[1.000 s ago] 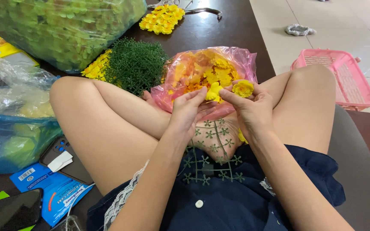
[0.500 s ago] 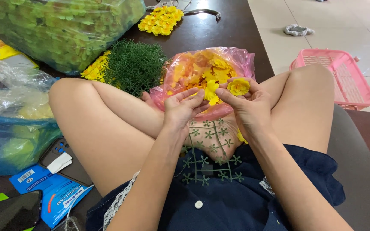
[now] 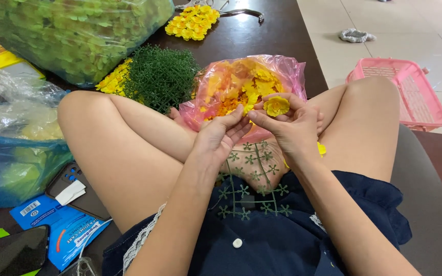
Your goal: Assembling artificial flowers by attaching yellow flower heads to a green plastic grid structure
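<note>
A large clear bag of green blossoms (image 3: 72, 36) filled the dark tabletop's (image 3: 267, 36) far left corner. The pink bag of yellow flowers (image 3: 241, 84) sat between the knees, within reach. The right hand (image 3: 292, 125) pinched one yellow flower (image 3: 276, 106); the left hand's (image 3: 221, 135) fingertips were closed beside it, steadying.

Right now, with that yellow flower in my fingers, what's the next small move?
Probably lower the yellow fabric flower in your right hand onto a star-shaped tip of the green plastic stem grid on your lap; those tips look bare.
</note>
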